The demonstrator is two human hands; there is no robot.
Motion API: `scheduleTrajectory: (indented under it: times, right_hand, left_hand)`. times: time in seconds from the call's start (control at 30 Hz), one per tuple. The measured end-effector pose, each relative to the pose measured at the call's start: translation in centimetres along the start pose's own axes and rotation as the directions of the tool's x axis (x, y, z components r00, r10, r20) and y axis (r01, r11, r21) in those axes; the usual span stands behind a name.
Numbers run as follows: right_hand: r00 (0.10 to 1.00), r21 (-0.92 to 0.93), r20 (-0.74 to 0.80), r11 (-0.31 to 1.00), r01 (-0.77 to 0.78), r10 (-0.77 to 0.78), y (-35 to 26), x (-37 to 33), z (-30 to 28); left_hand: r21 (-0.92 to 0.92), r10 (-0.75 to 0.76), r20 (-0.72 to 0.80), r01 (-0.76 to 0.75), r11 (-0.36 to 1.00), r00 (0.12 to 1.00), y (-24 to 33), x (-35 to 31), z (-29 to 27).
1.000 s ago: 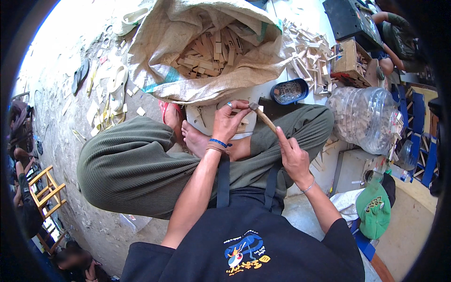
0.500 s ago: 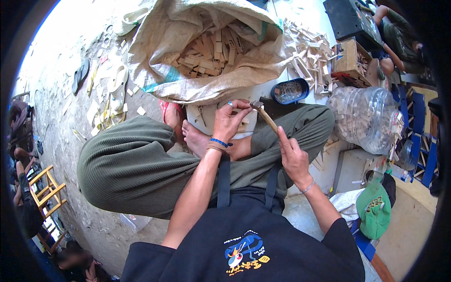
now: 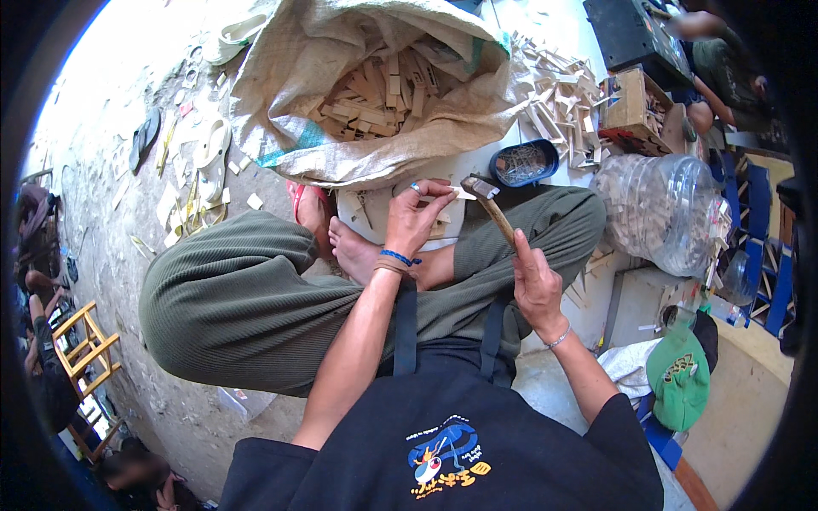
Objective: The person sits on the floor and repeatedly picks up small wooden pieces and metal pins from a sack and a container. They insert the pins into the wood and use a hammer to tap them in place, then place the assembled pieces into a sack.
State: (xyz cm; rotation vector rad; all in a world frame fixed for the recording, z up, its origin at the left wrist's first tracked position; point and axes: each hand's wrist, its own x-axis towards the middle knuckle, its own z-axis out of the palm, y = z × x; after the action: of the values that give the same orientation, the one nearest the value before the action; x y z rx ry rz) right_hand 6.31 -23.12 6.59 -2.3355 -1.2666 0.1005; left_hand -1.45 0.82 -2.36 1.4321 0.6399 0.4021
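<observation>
My right hand [image 3: 537,285] is closed round the wooden handle of a hammer [image 3: 496,211]. The hammer's metal head is raised just right of my left fingertips. In my left hand [image 3: 417,217], fingers and thumb pinch a small pale wooden piece [image 3: 463,193], whose end sticks out toward the hammer. Below that hand a white board [image 3: 366,209] with small wood bits lies by my bare foot. Right of the hammer head stands a blue oval tin [image 3: 525,163] filled with thin nails.
A large woven sack [image 3: 281,128] holding wooden pieces [image 3: 375,102] stands ahead. Loose wood strips [image 3: 567,106] pile up at the far right, near a wooden box [image 3: 637,106] and a clear plastic bottle [image 3: 660,213] full of pieces. Other people sit at both edges.
The hammer head has moved right, away from my left fingertips, and the wooden piece between them shows more. My right hand has shifted slightly right; the left stays in place.
</observation>
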Motion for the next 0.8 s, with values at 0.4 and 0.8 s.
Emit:
scheduleTrajectory:
  times: [0.4, 0.8]
  right_hand:
    - [0.996, 0.040, 0.030, 0.996, -0.082, 0.081, -0.34, -0.10, -0.08]
    - [0.997, 0.011, 0.057, 0.999, -0.053, 0.052, -0.59, -0.46, 0.21]
  left_hand:
    - [-0.006, 0.008, -0.006, -0.008, 1.000, 1.000, -0.21, -0.03, 0.14]
    - [-0.017, 0.005, -0.011, -0.005, 1.000, 1.000, -0.27, -0.05, 0.20]
